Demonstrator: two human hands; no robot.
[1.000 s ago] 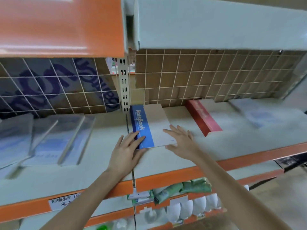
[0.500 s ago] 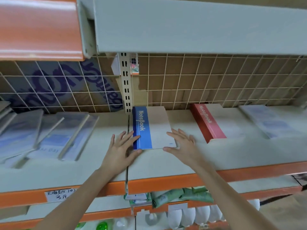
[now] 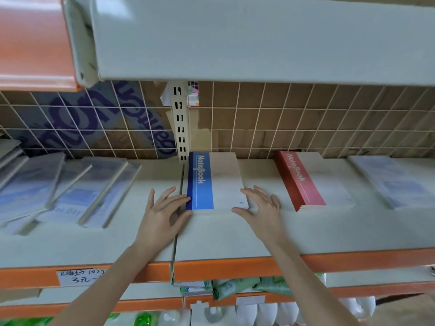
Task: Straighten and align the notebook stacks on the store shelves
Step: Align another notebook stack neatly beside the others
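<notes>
We see our left hand lying flat on the shelf with its fingers spread, fingertips touching the near left corner of the blue notebook stack; nothing is gripped. Our right hand is likewise spread, its thumb at the stack's near right corner and its fingers just beside the right edge, so the stack sits between the two hands. The stack lies flat with its long axis running from us toward the wire grid back panel; its far end reaches the panel, and the blue band with the word "NoteBook" runs along its left side. Just left of the left hand's fingertips a seam splits the shelf boards, ending at the slotted upright post. To the right of the right hand, apart from it, lies a red notebook stack, angled slightly, with bare shelf between. Farther right rests a pale wrapped stack. Well left of the left hand, several wrapped notebooks lean and overlap unevenly. In front of both hands is open shelf up to the orange front edge, which carries a handwritten price label.
</notes>
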